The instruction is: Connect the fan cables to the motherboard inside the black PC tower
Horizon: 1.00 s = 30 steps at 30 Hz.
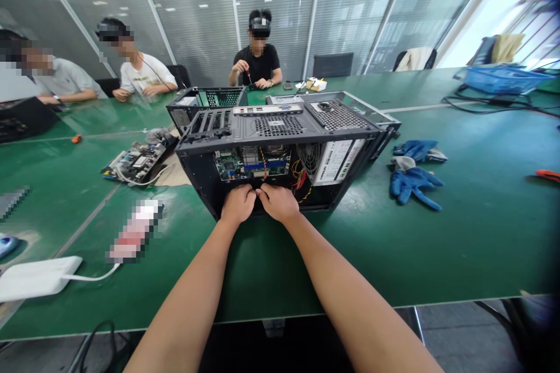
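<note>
A black computer case (317,128) stands on the table in front of me with its side open toward me. Inside it are a green motherboard (230,168), a power supply (336,160) with a white label, and yellow and red cables (298,173). My left hand (239,203) and my right hand (279,201) meet at the lower part of the opening, just below the motherboard. Both have curled fingers, and the fingertips are largely hidden, so what they grip cannot be made out. An orange-and-black cable (263,163) hangs down close to my right hand.
Blue gloves (413,180) lie right of the case. A loose circuit board (137,160) with cables is on the left, near a white power bank (41,277) wired to a blurred phone (135,230). Another open case (210,96) stands behind. Several people sit across the green table (481,233).
</note>
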Available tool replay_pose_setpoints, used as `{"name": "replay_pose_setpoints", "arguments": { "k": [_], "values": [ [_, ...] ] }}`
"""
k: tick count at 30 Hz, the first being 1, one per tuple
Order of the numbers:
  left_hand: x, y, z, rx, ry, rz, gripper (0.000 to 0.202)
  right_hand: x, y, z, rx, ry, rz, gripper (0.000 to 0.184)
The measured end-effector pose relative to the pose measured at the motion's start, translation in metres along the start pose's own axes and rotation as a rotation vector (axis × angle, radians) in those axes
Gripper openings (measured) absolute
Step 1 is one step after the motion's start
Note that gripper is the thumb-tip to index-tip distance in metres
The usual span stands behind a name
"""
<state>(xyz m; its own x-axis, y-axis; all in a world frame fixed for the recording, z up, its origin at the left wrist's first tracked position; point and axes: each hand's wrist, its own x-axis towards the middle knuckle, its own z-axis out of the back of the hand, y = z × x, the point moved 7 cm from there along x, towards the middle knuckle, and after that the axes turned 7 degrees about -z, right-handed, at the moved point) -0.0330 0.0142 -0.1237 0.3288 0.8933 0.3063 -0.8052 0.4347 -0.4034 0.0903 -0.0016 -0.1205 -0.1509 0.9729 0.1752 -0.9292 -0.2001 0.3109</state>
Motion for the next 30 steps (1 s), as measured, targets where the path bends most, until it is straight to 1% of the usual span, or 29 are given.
{"name": "replay_pose_setpoints", "arguments": {
  "k": [8,19,23,27,30],
  "values": [
    [0.009,0.003,0.0,0.002,0.001,-0.002,0.027,0.009,-0.002,0.0,-0.004,0.026,-0.015,0.039],
    [0.021,0.01,-0.004,-0.002,0.008,0.007,0.028,0.022,-0.005,-0.003,0.008,0.016,-0.003,0.038],
    [0.021,0.01,-0.004,0.003,0.012,0.011,0.028,0.022,-0.005,-0.003,0.001,0.016,0.0,0.038],
    [0.018,0.007,-0.002,0.053,0.007,0.016,0.028,0.021,-0.005,-0.002,0.002,0.011,0.002,0.038],
    [0.015,0.005,0.0,0.098,0.012,0.049,0.029,0.02,-0.003,0.0,0.004,0.008,0.002,0.037]
  ]
}}
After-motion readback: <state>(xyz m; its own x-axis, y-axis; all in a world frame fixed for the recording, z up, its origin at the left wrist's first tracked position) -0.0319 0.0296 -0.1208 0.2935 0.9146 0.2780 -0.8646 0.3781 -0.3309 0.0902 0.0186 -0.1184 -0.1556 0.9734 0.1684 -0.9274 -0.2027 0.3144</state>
